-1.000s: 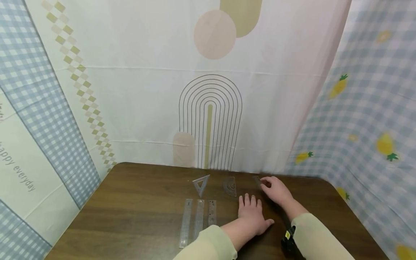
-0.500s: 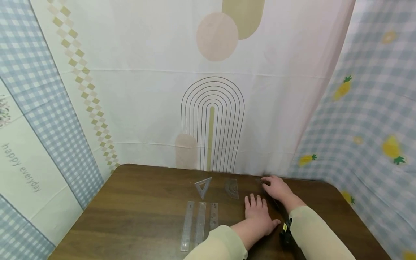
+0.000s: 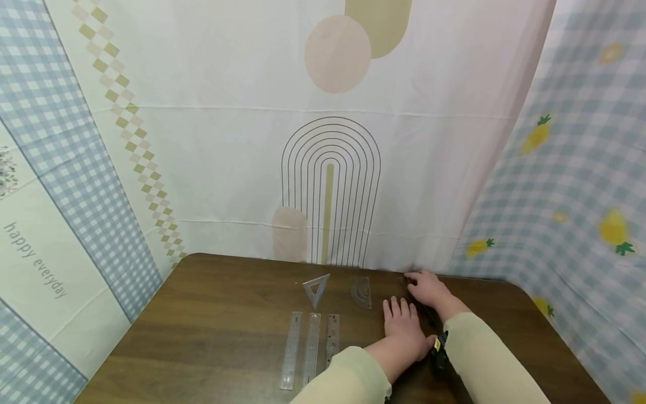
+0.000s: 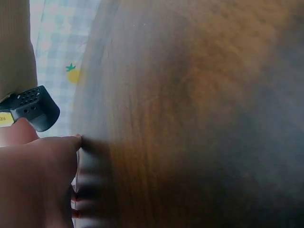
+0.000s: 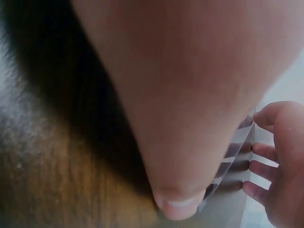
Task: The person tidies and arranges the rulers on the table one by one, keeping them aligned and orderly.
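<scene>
My left hand (image 3: pixel 404 328) lies on the brown table with its fingers spread and nothing in its grip. Near the far edge my right hand (image 3: pixel 429 290) pinches a clear plastic piece (image 3: pixel 401 280) between thumb and fingers; most of it is hidden, so its shape is hard to tell. The right wrist view shows the thumb (image 5: pixel 178 190) large, beside the piece's clear edge. Left of the hands lie a clear protractor (image 3: pixel 361 293) and a clear set square (image 3: pixel 316 290). Three clear rulers stand in a row nearer: left ruler (image 3: pixel 291 350), middle ruler (image 3: pixel 311 345), right ruler (image 3: pixel 332 336).
The wooden table (image 3: pixel 202 325) has rounded far corners and meets a white patterned cloth (image 3: pixel 227 168) at the back. A blue checked cloth (image 3: pixel 570 185) hangs at the right side. My right wrist wears a black camera (image 3: pixel 440 353).
My right hand has stayed at the far edge with the clear piece, now more covered by the fingers. The left hand has slid slightly right. The head view has shifted a little.
</scene>
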The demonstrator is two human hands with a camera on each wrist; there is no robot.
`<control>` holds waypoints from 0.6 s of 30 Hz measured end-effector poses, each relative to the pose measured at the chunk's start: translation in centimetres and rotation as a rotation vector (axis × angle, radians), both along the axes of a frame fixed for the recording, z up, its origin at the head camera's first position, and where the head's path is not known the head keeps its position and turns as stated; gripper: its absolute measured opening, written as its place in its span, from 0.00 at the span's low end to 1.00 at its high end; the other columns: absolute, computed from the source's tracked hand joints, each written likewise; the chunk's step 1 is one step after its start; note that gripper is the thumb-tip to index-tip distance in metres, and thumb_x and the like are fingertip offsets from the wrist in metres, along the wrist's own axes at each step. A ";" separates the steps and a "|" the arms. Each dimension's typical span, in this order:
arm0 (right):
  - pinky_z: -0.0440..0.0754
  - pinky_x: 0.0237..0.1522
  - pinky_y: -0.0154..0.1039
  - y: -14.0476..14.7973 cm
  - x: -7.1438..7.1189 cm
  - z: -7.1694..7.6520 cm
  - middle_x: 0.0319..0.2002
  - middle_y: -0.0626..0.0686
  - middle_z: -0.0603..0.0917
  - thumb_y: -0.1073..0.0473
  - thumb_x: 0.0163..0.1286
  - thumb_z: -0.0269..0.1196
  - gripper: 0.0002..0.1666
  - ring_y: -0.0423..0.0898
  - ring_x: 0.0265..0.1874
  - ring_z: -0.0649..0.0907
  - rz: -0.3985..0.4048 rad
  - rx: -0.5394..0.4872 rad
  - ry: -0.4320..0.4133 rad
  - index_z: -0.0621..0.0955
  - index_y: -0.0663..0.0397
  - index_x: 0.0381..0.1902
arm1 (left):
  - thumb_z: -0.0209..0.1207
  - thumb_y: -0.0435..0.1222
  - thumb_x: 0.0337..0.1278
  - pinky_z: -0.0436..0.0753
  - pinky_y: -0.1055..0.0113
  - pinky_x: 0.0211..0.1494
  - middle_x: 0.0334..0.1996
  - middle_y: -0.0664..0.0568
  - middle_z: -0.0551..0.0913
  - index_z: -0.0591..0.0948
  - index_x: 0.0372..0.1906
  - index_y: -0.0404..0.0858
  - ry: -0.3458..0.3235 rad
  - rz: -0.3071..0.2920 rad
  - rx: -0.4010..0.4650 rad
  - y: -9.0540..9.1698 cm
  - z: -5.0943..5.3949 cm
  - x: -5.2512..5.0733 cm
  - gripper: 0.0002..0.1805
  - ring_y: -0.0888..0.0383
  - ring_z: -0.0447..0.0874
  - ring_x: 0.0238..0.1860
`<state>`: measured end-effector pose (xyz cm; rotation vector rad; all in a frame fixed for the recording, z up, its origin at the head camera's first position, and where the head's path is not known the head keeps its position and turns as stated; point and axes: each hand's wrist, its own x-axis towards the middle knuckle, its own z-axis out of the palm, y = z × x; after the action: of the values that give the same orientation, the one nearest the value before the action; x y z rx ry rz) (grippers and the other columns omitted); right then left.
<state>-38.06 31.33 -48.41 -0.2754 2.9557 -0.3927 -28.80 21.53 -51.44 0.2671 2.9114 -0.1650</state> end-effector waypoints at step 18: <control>0.62 0.61 0.72 -0.2 -0.2 0.4 0.70 0.73 0.60 0.52 0.75 0.53 0.30 0.75 0.68 0.60 -0.015 0.045 -0.047 0.70 0.57 0.71 | 0.27 0.79 0.54 0.40 0.48 0.77 0.78 0.65 0.46 0.47 0.78 0.66 0.030 0.012 -0.025 0.2 -0.5 -0.4 0.47 0.56 0.39 0.79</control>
<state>-38.27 31.16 -47.99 -0.2353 2.9178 -0.3299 -29.22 21.77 -51.90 0.2458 2.9383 -0.2048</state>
